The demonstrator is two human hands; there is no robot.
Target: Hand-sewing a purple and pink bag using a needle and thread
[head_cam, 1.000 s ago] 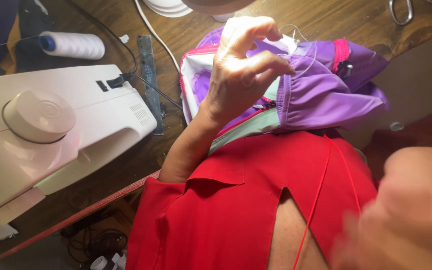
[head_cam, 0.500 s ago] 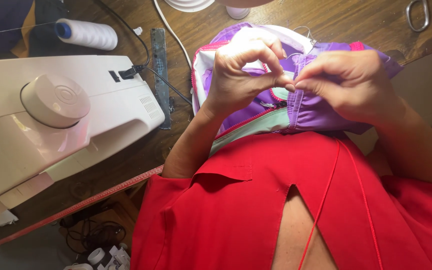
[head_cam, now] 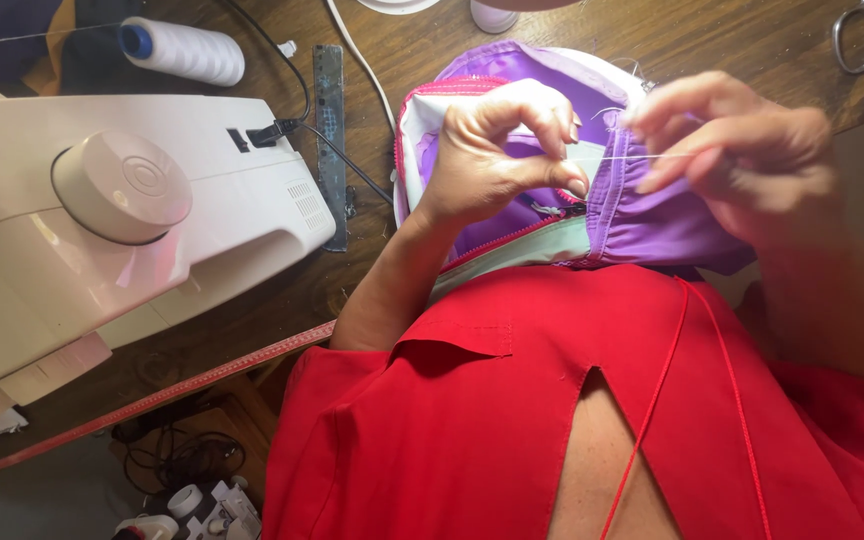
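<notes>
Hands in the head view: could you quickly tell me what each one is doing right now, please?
Left hand: closed, pinching a white thread over the purple fabric.
Right hand: closed, pinching the same thread's other end.

A cream sewing machine (head_cam: 122,220), white thread spool (head_cam: 187,50), grey ruler (head_cam: 330,140) and scissors (head_cam: 857,35) lie on the wooden table (head_cam: 732,40).

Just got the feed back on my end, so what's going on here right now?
A person in a red top sits at a wooden table, both hands raised over a purple fabric piece. The left hand and right hand pinch a thin white thread stretched taut between them. A cream sewing machine stands to the left, a spool of white thread behind it, scissors at the far right.
</notes>
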